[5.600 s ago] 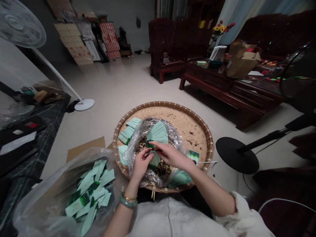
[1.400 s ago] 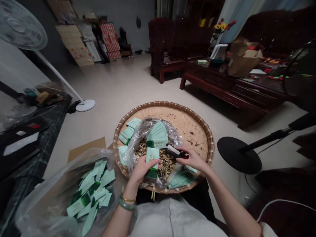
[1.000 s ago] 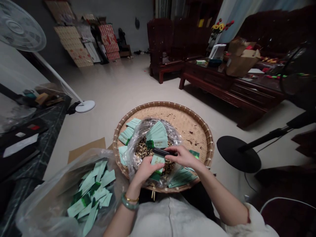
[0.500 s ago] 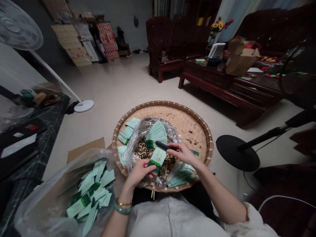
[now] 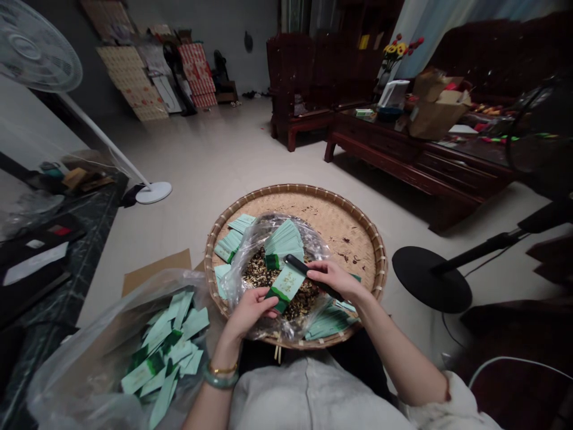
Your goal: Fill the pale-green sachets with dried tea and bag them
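My left hand (image 5: 249, 312) pinches the dark green end of a small light-green packet (image 5: 289, 283) with gold print. Closed around a slim black handheld tool (image 5: 296, 264), my right hand (image 5: 332, 278) keeps its front end across the packet's far edge. Whether the tool clamps that edge, I cannot make out. Both hands are over an open clear plastic bag (image 5: 233, 276) of dried, chopped mix (image 5: 257, 272). A fanned stack of packets (image 5: 285, 240) lies on the mix. The bag rests in a round woven bamboo tray (image 5: 380, 245).
More packet stacks lie at the tray's left (image 5: 228, 245) and lower right (image 5: 329, 322). A big clear bag (image 5: 80, 352) at left holds many loose packets (image 5: 172, 340). A white fan base (image 5: 153, 192), a black round base (image 5: 430, 279) and a wooden table (image 5: 403, 152) stand around.
The black tool has shifted slightly and more of its rear end shows behind my right hand. The packet is tilted a little more to the right. Both hands keep their hold.
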